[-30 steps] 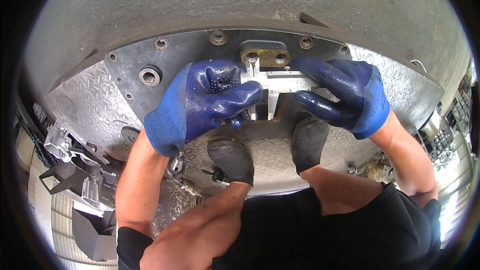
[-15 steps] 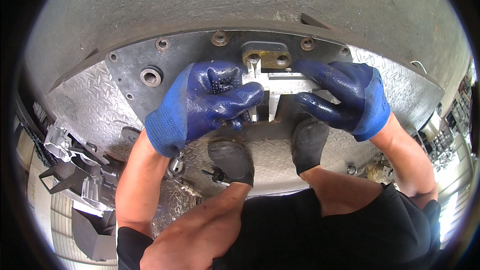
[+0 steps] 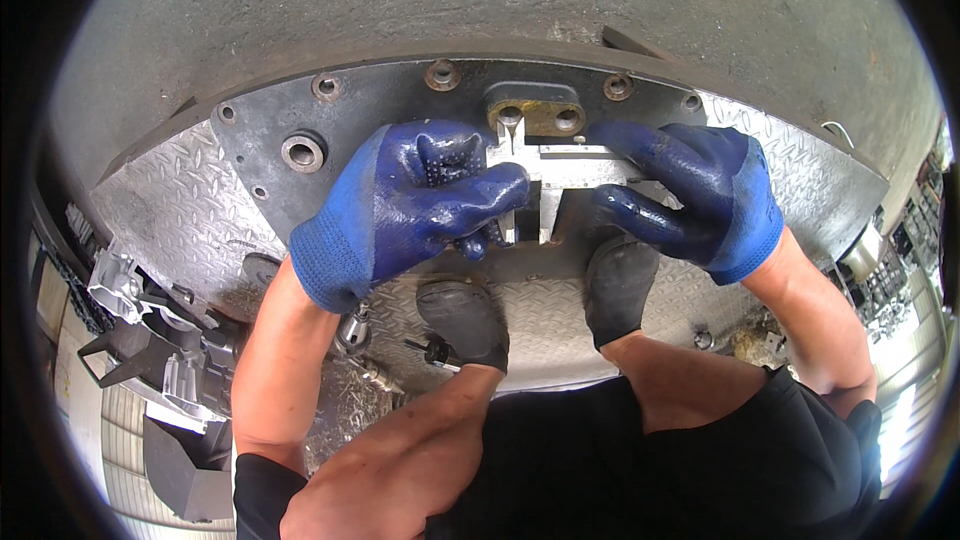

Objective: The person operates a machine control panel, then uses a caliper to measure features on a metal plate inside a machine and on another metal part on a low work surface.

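Between my gloved hands lies a silver vernier caliper (image 3: 575, 173), its beam running left to right and its jaws at the left end. My left hand (image 3: 435, 185), in a blue coated glove, is closed on the jaw end, with the thumb pressed over it. My right hand (image 3: 690, 180), gloved the same, grips the beam's right end between thumb and fingers. Just beyond the caliper's upper jaws sits a dark oblong metal block (image 3: 532, 108) with two holes and a worn yellowish face. Whether the jaws touch the block, I cannot tell.
A dark metal plate (image 3: 270, 125) with several ringed holes spans the far side, a thick bushing (image 3: 302, 153) standing on its left. Checkered steel plate (image 3: 540, 315) lies under my shoes (image 3: 462, 320). Metal castings (image 3: 160, 330) are heaped at left, and small parts (image 3: 890, 270) crowd the right.
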The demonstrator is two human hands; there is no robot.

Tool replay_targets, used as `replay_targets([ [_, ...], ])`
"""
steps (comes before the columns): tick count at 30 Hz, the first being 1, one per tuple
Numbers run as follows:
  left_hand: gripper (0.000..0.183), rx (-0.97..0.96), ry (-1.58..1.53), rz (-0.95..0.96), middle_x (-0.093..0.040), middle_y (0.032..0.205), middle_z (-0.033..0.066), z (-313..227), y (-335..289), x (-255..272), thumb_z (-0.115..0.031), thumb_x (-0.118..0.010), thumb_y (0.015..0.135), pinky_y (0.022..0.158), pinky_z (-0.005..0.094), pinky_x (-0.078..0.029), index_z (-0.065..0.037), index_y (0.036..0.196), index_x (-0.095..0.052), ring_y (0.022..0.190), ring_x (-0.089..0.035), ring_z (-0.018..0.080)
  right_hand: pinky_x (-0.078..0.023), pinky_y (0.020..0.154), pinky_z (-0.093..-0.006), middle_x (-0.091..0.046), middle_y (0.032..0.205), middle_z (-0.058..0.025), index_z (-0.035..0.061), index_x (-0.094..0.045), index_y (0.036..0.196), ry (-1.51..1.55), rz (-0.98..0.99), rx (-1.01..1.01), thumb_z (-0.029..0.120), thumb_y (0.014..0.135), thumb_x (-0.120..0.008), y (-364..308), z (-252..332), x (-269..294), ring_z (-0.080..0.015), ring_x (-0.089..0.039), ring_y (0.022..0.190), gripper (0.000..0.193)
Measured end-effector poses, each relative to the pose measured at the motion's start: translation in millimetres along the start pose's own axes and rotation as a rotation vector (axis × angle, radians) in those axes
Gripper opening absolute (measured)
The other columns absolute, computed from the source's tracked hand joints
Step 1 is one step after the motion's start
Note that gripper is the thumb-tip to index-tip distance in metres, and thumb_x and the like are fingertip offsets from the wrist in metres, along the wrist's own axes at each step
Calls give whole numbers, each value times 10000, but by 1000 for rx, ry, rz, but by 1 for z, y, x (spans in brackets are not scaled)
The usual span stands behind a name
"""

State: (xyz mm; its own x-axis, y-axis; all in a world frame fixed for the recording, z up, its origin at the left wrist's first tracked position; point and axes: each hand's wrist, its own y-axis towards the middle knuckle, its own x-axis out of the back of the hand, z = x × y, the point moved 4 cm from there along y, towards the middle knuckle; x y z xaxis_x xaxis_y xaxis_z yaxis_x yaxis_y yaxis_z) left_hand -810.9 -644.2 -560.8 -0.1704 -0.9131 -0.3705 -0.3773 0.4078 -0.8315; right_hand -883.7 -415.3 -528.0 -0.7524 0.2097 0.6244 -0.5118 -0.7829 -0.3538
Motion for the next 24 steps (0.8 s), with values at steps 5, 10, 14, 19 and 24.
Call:
replay_targets([
  [5, 225, 3, -13, 4, -697, 778, 21, -1, -1, 0, -229, -744, 975, 618, 257, -519, -6, 1004, -748, 694, -631, 69, -517, 588, -408, -675, 766, -111, 93, -682, 1258, 5, 7, -8, 320, 864, -797, 0, 0, 0, -314, -672, 665, 469],
  [10, 225, 22, -24, 5, -703, 785, 25, -1, -1, -1, -231, -741, 978, 630, 256, -534, -8, 1002, -744, 701, -641, 73, -520, 598, -413, -676, 776, -113, 90, -680, 1258, 16, 3, -4, 324, 861, -799, -1, -1, -1, -316, -673, 669, 475],
  [14, 225, 11, -16, 5, -708, 791, 28, -2, -1, -1, -233, -740, 978, 638, 260, -543, -9, 998, -741, 711, -652, 78, -522, 599, -417, -680, 785, -113, 92, -680, 1258, 4, -1, -2, 326, 859, -800, -2, 0, 0, -321, -675, 673, 478],
  [19, 226, 10, -25, 15, -710, 796, 29, -2, -1, 0, -236, -738, 980, 643, 260, -547, -12, 996, -742, 715, -656, 80, -523, 594, -421, -684, 784, -114, 99, -682, 1261, 1, 11, -11, 337, 863, -794, -1, -1, -1, -324, -678, 674, 476],
  [24, 218, 11, -39, 19, -710, 797, 28, -4, -2, -1, -231, -736, 979, 643, 259, -546, -13, 988, -743, 715, -655, 79, -523, 594, -421, -683, 779, -112, 106, -688, 1255, 1, 3, -16, 348, 868, -788, -1, -1, -1, -324, -678, 672, 468],
])
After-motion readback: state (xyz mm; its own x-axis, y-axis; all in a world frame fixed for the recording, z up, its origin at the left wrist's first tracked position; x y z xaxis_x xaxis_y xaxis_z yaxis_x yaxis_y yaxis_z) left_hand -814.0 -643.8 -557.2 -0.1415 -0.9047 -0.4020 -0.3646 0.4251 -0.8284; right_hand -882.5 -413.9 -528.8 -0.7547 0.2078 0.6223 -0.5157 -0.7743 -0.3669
